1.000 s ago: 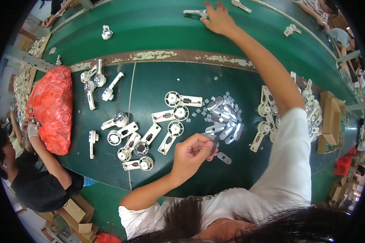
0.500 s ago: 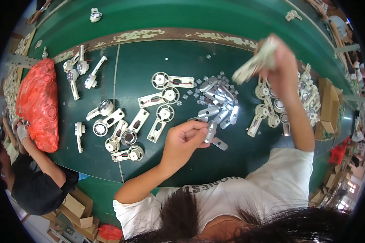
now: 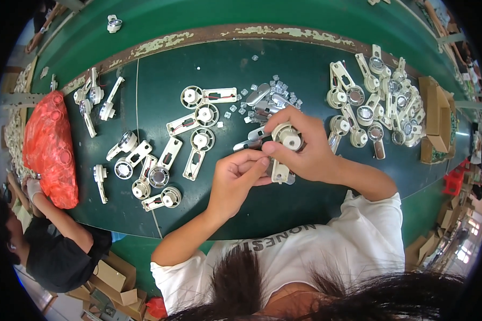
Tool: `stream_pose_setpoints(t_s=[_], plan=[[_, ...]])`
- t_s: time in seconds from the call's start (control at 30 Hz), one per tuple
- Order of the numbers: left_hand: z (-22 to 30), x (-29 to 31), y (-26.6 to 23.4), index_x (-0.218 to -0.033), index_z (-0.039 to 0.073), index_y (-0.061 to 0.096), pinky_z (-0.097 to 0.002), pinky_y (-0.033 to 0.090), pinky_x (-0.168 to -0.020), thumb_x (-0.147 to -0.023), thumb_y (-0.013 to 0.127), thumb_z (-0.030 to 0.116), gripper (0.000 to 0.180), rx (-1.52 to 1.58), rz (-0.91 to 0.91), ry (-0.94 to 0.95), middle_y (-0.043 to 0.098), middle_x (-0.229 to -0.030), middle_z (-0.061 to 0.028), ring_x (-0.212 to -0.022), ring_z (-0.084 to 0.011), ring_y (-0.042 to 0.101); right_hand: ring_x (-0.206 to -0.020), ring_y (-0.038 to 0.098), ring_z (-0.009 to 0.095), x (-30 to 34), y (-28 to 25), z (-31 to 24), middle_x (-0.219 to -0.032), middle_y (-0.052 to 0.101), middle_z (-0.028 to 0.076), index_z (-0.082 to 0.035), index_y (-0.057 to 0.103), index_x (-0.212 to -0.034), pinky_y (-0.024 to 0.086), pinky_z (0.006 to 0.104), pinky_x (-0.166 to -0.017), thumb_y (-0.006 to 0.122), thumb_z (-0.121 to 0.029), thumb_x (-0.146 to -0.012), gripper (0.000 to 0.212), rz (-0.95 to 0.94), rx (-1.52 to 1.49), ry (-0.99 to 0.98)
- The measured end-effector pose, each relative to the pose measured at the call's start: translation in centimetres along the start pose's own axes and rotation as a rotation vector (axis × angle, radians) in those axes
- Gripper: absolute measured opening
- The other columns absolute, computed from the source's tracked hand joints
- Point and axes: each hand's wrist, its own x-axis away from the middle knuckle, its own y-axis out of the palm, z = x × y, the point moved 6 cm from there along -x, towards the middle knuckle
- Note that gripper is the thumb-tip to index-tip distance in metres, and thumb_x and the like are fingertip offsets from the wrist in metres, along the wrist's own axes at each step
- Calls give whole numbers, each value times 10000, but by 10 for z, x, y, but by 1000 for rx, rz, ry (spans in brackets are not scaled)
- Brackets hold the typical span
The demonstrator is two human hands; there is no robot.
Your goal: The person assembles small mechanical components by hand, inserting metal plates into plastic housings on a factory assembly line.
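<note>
- Two hands meet over the near side of the green bench (image 3: pixel 166 64), and between them we find a white fan unit (image 3: pixel 290 140) with a round motor and a flat handle.
- We see the right hand (image 3: pixel 311 143) closed about the motor end, thumb in front, fingers curled over the top.
- We note the left hand (image 3: pixel 238 179) with thumb and fingers drawn together beside the handle; we cannot tell whether its fingertips grip anything.
- Just beyond the hands we observe silver covers (image 3: pixel 260 94), partly hidden, with small clear pieces (image 3: pixel 234 107) scattered about them.
- To the left we distinguish three units with spoked rings (image 3: pixel 200 140), then a looser group of similar white units (image 3: pixel 158 176).
- To the right we mark a heaped pile of units (image 3: pixel 365 114) beside an open cardboard box (image 3: pixel 438 115).
- At the far left we place a red plastic bag (image 3: pixel 49 144), with a co-worker in black (image 3: pixel 64 257) near it.
</note>
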Motion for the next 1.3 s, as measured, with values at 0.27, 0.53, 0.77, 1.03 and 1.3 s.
stream_pose_setpoints(t_s=[0.27,0.53,0.77,1.03,1.3], plan=[[-2,-1,-2,-1040,-25,586,-239,542,-709,-934,514,100,179,14,1,-49,665,-889,-74,-812,-109,646,-638,610,165,-3,7,3,-768,618,74,-26,550,-892,468,275,-564,721,-173,-761,260,49,196,-80],[-1,-1,-1,-1057,-23,575,-251,542,-727,-941,502,109,190,15,-17,-38,662,-914,-79,-822,-111,643,-647,612,190,-6,5,4,-775,618,85,-29,548,-889,468,295,-572,709,-163,-770,241,16,196,3],[3,-1,2,-1067,-46,569,-268,546,-762,-939,497,75,190,19,-45,-21,658,-956,-98,-848,-127,643,-615,569,136,-6,4,10,-734,603,61,-24,543,-881,444,277,-551,684,-153,-796,210,40,6,102],[2,-2,2,-1065,-55,573,-271,547,-772,-937,494,65,192,-23,-43,-24,654,-958,-102,-861,-133,639,-614,587,154,-8,5,9,-706,596,72,-32,542,-880,446,285,-548,667,-124,-793,178,-1,117,61],[-1,-1,2,-1055,-47,586,-278,541,-770,-924,521,72,189,26,-61,-27,657,-962,-103,-868,-137,638,-672,590,211,-9,9,9,-758,580,86,-26,534,-887,456,322,-605,659,-116,-792,181,-63,191,-8]])
